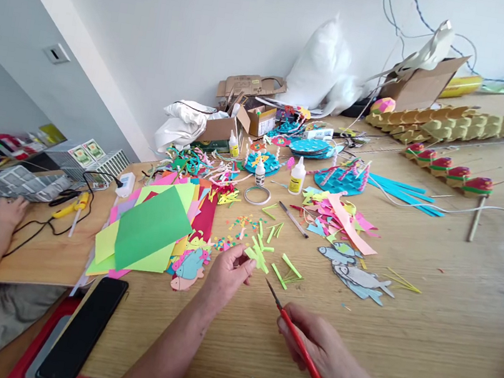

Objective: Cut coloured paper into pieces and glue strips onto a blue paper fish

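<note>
My left hand [231, 271] pinches a small light green paper piece [252, 255] between thumb and fingers. Red-handled scissors [299, 336] rest in my right hand [317, 341], their tip pointing up and left, apart from the paper. Several cut light green paper strips [289, 263] lie on the table just beyond both hands. To the left of my left hand are paper fish cutouts [190, 267] in blue, pink and yellow. Grey and blue fish cutouts [359, 276] lie farther right.
Coloured paper sheets [154, 228] are stacked at left, near a black phone [83, 331]. Glue bottles [297, 177], a tape roll [257, 195], a pen [293, 219] and paper scraps [342, 218] lie beyond. Another person's hands [6, 212] work at far left beside a yellow glue gun [70, 206].
</note>
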A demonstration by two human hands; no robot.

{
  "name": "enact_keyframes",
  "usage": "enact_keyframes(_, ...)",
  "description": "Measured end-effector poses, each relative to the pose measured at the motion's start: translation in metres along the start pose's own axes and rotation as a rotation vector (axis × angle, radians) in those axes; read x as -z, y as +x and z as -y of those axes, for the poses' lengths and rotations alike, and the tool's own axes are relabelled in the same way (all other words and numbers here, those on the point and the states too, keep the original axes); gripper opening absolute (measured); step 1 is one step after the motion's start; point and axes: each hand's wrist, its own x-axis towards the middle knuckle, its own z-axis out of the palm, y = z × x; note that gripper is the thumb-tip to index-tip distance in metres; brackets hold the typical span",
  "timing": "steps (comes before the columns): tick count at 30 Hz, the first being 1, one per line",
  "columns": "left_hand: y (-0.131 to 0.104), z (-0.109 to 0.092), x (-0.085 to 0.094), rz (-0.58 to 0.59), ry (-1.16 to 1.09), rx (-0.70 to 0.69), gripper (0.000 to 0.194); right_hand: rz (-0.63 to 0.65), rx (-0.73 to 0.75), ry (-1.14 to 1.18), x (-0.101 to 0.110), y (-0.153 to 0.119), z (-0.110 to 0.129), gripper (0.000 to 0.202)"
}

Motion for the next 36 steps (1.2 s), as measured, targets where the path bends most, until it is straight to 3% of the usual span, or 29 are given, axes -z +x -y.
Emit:
enact_keyframes(7,-0.009,-0.005,-0.001,0.046,-0.055,0.1,0.019,-0.021,0.027,0.013,-0.007,0.006,-0.005,0.033)
enact_keyframes(19,-0.008,-0.002,-0.008,0.152,-0.108,0.142,0.019,-0.004,-0.009,-0.043,-0.003,0.007,-0.008,0.036)
enact_keyframes(23,-0.007,-0.001,-0.005,0.109,-0.07,0.123,0.017,0.008,-0.003,-0.019,-0.003,0.006,-0.008,0.034)
enact_keyframes(28,-0.006,-0.002,0.001,0.003,0.167,-0.087,0.011,-0.051,-0.026,0.215,0.004,0.004,-0.007,0.029)
enact_keyframes(32,-0.011,-0.01,-0.004,-0.069,0.479,-0.331,0.01,-0.303,0.071,0.268,0.007,0.016,-0.003,0.022)
enact_keyframes(36,-0.017,-0.015,-0.012,-0.044,0.584,-0.461,0.011,-0.47,0.13,0.169,0.003,0.035,0.004,0.023)
